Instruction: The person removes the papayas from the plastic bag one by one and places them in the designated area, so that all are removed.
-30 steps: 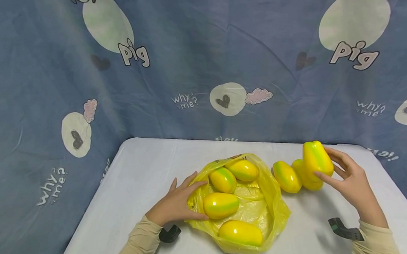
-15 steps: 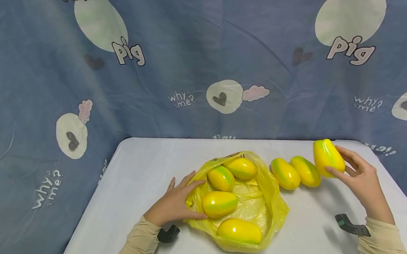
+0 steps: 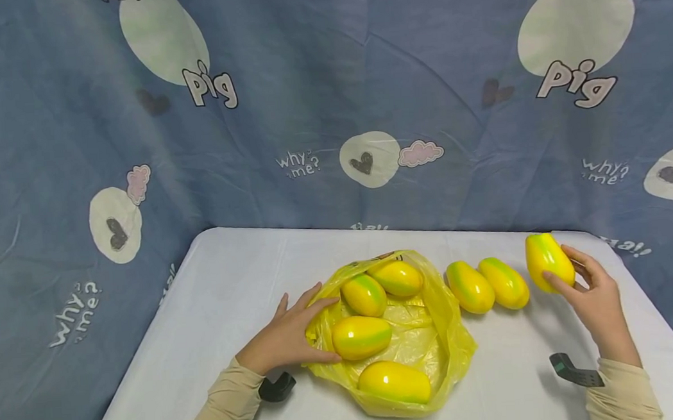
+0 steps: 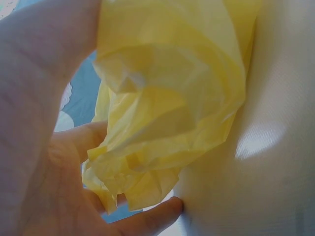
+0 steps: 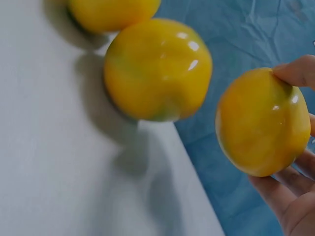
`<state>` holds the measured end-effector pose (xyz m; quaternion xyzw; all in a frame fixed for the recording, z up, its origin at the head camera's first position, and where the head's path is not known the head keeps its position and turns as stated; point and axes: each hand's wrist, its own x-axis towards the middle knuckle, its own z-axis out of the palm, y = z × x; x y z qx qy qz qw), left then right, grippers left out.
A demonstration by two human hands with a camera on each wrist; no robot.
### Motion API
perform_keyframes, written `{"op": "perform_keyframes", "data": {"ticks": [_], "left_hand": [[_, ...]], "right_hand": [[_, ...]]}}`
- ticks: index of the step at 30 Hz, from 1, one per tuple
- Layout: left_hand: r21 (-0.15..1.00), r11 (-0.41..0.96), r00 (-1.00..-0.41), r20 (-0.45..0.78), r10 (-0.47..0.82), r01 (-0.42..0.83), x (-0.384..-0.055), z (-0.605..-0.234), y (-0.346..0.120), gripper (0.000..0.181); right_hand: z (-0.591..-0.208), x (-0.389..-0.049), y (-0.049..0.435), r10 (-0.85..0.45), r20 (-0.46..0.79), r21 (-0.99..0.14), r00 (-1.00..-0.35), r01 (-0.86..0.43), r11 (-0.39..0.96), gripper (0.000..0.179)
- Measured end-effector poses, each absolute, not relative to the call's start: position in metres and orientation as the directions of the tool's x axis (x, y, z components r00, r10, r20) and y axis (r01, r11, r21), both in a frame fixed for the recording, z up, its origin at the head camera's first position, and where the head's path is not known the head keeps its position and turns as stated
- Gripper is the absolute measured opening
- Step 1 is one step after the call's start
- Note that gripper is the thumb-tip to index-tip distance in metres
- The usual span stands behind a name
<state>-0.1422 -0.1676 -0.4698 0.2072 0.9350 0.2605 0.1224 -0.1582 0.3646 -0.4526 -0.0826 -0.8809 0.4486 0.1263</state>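
A yellow plastic bag (image 3: 460, 347) lies with its mouth spread, and several yellow-green papayas (image 3: 362, 337) rest inside it. My left hand (image 3: 289, 333) rests against the bag's left side, fingers spread and thumb lower down by the rim. In the left wrist view, crumpled bag plastic (image 4: 167, 103) sits between that thumb and the fingers, hiding part of them. To the right, my right hand (image 3: 596, 300) holds a papaya (image 3: 548, 262) between thumb and fingers, raised above the table's far right. Two more papayas (image 3: 470, 287) lie side by side between the bag and that hand.
The white-covered table (image 3: 247, 267) has its far edge close to a blue printed curtain (image 3: 307, 109). Black wrist-mounted devices (image 3: 574, 370) stick out from both sleeves. In the right wrist view, a papaya (image 5: 157, 71) lies near the table edge.
My right hand has moved right with its papaya, away from the two lying on the table, which now show fully. My left hand stays at the bag.
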Motion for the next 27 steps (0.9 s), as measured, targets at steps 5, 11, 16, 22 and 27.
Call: {"op": "perform_keyframes", "data": {"ticks": [5,11,16,22,27], "left_hand": [[0.538,0.778,-0.884,-0.121,0.451,0.324,-0.142,-0.47,-0.168,0.103],[0.544,0.775,-0.883,-0.123,0.452,0.321,-0.141,-0.469,-0.169,0.103],[0.549,0.773,-0.884,-0.125,0.451,0.317,-0.141,-0.469,-0.168,0.103],[0.546,0.776,-0.886,-0.124,0.448,0.316,-0.141,-0.469,-0.169,0.102],[0.545,0.775,-0.885,-0.121,0.45,0.319,-0.141,-0.468,-0.168,0.102]], "right_hand": [[-0.462,-0.16,0.367,0.247,0.096,-0.781,-0.964,0.081,0.62,0.073],[-0.467,-0.161,0.373,0.216,0.031,-0.779,-0.976,0.112,0.617,0.076],[-0.467,-0.162,0.376,0.169,-0.012,-0.772,-0.985,0.117,0.625,0.081],[-0.468,-0.165,0.378,0.154,-0.027,-0.766,-0.988,0.12,0.632,0.082],[-0.473,-0.166,0.38,0.138,-0.044,-0.767,-0.989,0.122,0.63,0.081]]}}
